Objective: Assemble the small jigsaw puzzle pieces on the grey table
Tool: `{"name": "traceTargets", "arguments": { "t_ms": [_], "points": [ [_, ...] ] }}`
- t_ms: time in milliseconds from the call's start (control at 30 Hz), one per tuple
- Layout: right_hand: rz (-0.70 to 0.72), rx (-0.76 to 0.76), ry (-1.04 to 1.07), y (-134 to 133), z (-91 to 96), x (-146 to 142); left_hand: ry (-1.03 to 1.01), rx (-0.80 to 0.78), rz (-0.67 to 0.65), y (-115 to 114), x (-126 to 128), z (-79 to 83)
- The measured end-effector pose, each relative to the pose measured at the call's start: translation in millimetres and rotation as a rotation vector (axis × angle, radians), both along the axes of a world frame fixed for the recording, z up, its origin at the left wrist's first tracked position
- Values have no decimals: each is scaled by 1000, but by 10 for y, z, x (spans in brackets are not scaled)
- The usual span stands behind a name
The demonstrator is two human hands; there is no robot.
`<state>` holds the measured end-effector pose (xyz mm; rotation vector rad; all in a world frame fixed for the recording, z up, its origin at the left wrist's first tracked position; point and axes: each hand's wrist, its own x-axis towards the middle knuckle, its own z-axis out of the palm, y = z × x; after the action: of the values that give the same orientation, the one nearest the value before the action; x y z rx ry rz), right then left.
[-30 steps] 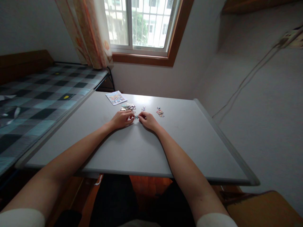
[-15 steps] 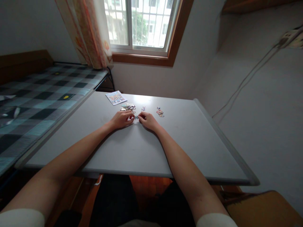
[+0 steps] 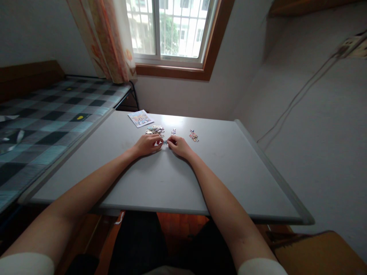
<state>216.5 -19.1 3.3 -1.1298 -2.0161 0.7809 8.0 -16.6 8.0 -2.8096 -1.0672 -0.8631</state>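
Observation:
Both my hands rest on the grey table (image 3: 160,183), fingertips meeting over a small puzzle piece (image 3: 165,142). My left hand (image 3: 147,145) pinches it from the left and my right hand (image 3: 178,146) from the right, fingers curled. Just beyond my left hand lies a heap of loose puzzle pieces (image 3: 155,130). A few pieces (image 3: 173,131) sit behind the fingertips, and a smaller cluster (image 3: 194,135) lies to the right. A printed picture card (image 3: 140,118) lies flat near the far edge.
A bed with a checked cover (image 3: 43,122) runs along the table's left side. A window (image 3: 169,30) with a curtain (image 3: 106,42) is behind the table, a wall with a cable (image 3: 298,95) to the right. A wooden seat (image 3: 315,252) stands at lower right.

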Motion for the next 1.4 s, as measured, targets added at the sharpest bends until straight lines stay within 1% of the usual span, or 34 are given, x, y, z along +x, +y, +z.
{"name": "traceTargets", "arguments": {
  "t_ms": [233, 667, 1400],
  "points": [
    [0, -3, 11, 11, -15, -7, -15, 28, -15, 9, 1, -11],
    [-10, 7, -7, 0, -5, -7, -13, -17, -11, 3, -4, -7],
    [-8, 18, -17, -6, 5, -4, -5, -32, 3, 9, -4, -20]
  ]
}}
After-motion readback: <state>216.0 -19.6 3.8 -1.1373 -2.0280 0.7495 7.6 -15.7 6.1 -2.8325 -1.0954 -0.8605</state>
